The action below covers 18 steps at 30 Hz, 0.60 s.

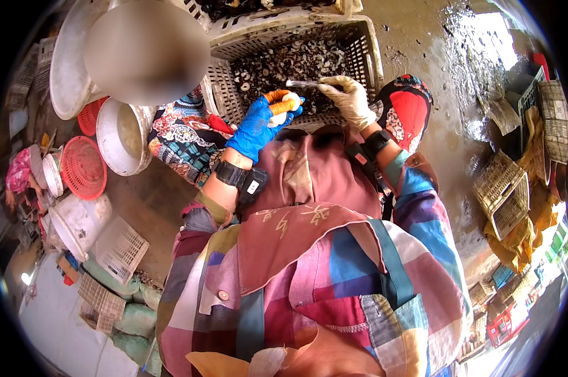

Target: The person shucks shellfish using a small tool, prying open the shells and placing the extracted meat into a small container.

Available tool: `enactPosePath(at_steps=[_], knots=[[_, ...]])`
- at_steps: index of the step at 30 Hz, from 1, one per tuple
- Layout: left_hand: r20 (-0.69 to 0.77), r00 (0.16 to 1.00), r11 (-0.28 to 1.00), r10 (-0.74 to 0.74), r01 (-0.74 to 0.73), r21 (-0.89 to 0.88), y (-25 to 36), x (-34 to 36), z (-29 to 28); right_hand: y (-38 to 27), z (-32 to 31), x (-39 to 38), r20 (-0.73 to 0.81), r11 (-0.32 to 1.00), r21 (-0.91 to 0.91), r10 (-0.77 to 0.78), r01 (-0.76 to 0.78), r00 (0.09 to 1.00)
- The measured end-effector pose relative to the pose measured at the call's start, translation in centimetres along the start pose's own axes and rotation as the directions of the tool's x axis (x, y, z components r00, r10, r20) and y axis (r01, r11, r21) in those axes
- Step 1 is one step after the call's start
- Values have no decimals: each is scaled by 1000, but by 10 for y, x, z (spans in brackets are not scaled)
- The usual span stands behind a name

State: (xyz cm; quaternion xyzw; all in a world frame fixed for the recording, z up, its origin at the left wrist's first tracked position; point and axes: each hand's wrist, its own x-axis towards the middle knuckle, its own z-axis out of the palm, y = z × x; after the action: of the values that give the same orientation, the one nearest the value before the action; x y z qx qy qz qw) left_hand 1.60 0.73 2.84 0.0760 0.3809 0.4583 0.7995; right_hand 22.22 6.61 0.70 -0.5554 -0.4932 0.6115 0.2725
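Note:
My left hand (262,121), in a blue glove with orange covers on some fingers, is closed round a small whitish rounded piece (291,100); its kind cannot be made out. To its right, my right hand (348,100) wears a pale glove and pinches a short, thin, shiny blade-like tool (301,83), which points left above the left hand's fingertips. Both hands are over the near side of a dirty white plastic crate (373,53). Inside lie many small dark and whitish pieces (284,63). The tool's handle end is hidden in my right fingers.
Another crate (233,25) with dark contents adjoins the far side. At left are a white bucket (108,135), a red basket (83,168) and a large pale tub (67,69). Stacked crates (500,188) stand right, beyond wet muddy floor (441,107). A blurred round patch covers the upper left.

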Motion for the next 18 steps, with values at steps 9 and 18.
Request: enactPosePath(at_steps=[9,18], knots=[[-46,998,999,-49,48,-22,-2,-4,0,13,0,4,-27,988,150,-29,33,999],[-48,998,999,-30,28,-29,1,-5,-3,-1,5,-8,16,987,144,-76,73,997]])
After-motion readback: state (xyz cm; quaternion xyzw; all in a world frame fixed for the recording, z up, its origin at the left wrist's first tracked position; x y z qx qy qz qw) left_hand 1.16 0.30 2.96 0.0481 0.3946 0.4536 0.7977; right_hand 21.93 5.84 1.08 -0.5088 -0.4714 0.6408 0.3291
